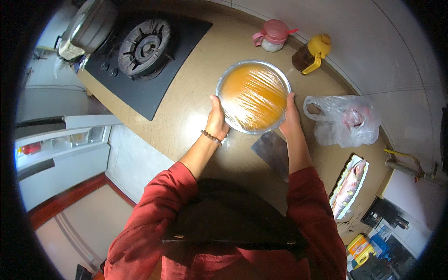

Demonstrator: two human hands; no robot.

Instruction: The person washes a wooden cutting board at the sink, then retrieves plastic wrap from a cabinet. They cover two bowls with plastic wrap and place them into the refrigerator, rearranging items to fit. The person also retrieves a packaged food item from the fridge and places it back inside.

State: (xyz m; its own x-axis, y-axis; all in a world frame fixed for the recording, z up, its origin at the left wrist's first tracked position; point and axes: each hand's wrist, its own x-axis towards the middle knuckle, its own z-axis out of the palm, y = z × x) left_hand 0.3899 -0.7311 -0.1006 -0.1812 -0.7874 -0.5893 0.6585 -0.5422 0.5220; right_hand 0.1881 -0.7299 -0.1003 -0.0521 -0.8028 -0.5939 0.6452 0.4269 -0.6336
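A round metal bowl [253, 96] with orange-yellow contents is covered by clear plastic wrap. My left hand [217, 119] grips its lower left rim, and my right hand [291, 113] grips its right rim. Below the bowl, a dark rectangular blade or plate [271, 150] lies on the countertop, partly hidden by my right forearm. To the right of my right hand is a translucent plastic bag [344, 120] with something pinkish inside. Farther down on the right, a whole fish [350, 189] with pale yellowish slices on it rests on a long white dish.
A gas hob [148, 49] is at the upper left, with a large metal pot [91, 28] beside its burner. A jar with a pink lid [274, 33] and a yellow-topped pitcher [313, 52] stand near the wall. An open refrigerator door [66, 147] is at the left.
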